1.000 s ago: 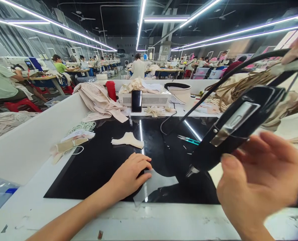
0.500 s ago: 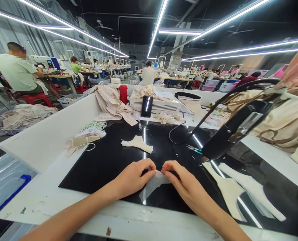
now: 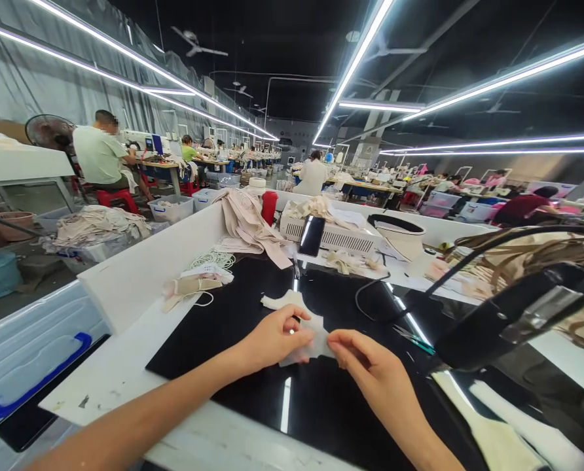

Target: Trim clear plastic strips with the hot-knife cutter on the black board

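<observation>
My left hand (image 3: 272, 337) and my right hand (image 3: 375, 366) pinch a thin, translucent white sheet (image 3: 316, 325) between them, just above the glossy black work surface (image 3: 208, 327). The left fingers grip one side of the sheet, and some of them show faintly through it. The right thumb and fingertips hold its right edge. Just beyond lies a cream shaped fabric piece (image 3: 285, 299), partly hidden by my left hand. Several more cream cut pieces (image 3: 498, 435) rest on the black surface at the lower right.
A black device on a jointed arm (image 3: 508, 320) stands at the right, with teal-handled snips (image 3: 422, 343) beside it. Behind are a phone (image 3: 312, 235), a red cup (image 3: 269, 208) and piled fabric strips (image 3: 245, 219). A clear bin (image 3: 36, 366) sits at left. Co-workers sit farther off.
Both hands have moved forward with the white sheet, towards the cream piece, which my left hand now partly covers. The view has tilted up and turned left.
</observation>
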The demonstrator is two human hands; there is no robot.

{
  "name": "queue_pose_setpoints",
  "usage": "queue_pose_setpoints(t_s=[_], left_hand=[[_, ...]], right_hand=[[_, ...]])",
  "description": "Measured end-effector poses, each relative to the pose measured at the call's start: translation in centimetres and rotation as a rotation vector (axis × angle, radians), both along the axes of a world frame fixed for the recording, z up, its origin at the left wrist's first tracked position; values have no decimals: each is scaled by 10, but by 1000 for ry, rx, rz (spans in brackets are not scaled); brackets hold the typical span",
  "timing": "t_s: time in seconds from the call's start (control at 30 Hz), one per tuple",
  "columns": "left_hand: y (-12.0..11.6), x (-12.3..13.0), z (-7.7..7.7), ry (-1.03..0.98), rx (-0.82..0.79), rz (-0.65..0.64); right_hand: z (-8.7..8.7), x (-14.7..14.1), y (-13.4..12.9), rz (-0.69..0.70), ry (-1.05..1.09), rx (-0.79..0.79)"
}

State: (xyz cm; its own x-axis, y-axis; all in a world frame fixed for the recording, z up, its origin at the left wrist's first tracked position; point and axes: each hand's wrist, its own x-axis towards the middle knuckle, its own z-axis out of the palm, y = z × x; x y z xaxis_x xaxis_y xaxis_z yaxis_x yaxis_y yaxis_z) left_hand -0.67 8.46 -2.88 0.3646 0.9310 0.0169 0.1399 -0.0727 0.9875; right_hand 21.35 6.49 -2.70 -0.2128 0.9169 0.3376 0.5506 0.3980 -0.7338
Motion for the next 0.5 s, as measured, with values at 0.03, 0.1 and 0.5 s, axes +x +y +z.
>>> queue_pose_setpoints(t_s=[0.03,0.1,0.5], left_hand=[[5,-3,2,6,-5,9],[17,-9,7,35,11,45],[76,-30,19,586,345,182]], right_hand=[[0,-4,6,-15,1,10],[0,-12,20,-36,-4,31],[-21,-42,79,-124,-321,159]])
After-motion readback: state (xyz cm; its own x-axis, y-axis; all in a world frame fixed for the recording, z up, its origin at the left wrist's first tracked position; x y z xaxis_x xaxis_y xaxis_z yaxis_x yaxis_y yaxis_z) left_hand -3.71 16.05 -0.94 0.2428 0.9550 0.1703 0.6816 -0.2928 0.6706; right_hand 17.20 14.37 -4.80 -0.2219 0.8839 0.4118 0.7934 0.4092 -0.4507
